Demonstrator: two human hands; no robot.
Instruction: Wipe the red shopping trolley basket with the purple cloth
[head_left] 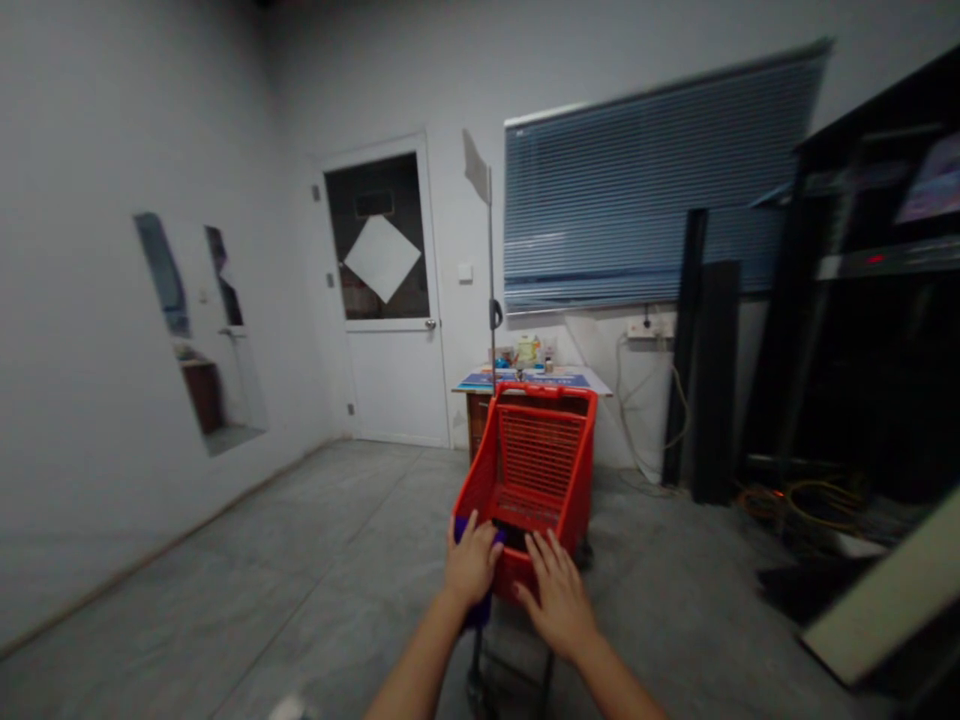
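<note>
A small red plastic shopping cart (541,450) stands on the grey floor in front of me, its near end toward me. A thin pole (491,250) with a pale flag rises at its left side. My left hand (472,562) is wrapped over a purple cloth or item (480,608) at the cart's near left corner; the underside of the fingers is hidden. To its right, my right hand (556,590) has its fingers spread, over or against the near edge of the cart. No object shows in my right hand.
Behind the cart is a small table (592,381) with items on it. A white door (394,385) and wall mirror (244,390) are to the left. Dark panels (716,380), loose cables (817,500) and a pale board (885,600) lie right.
</note>
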